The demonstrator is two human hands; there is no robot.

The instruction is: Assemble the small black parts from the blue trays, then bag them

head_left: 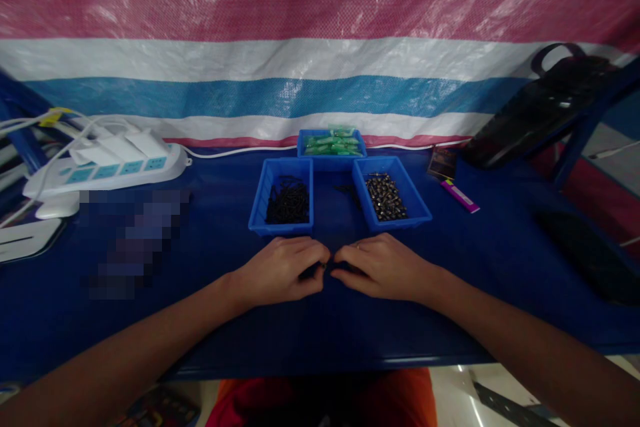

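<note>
My left hand is closed in a pinch just in front of the bins, with a tiny dark bit showing at its fingertips, too small to name. Facing it, my right hand also has its fingers pressed together; whatever they hold is hidden. The fingertips of both hands almost meet. Beyond the left hand stands a blue bin of thin black pieces. Past the right hand, another blue bin contains small shiny metal parts.
Behind these, a third blue bin holds green packets. A few dark pieces lie between the front bins. A power strip sits left; a purple lighter, a dark box and a black bottle are right.
</note>
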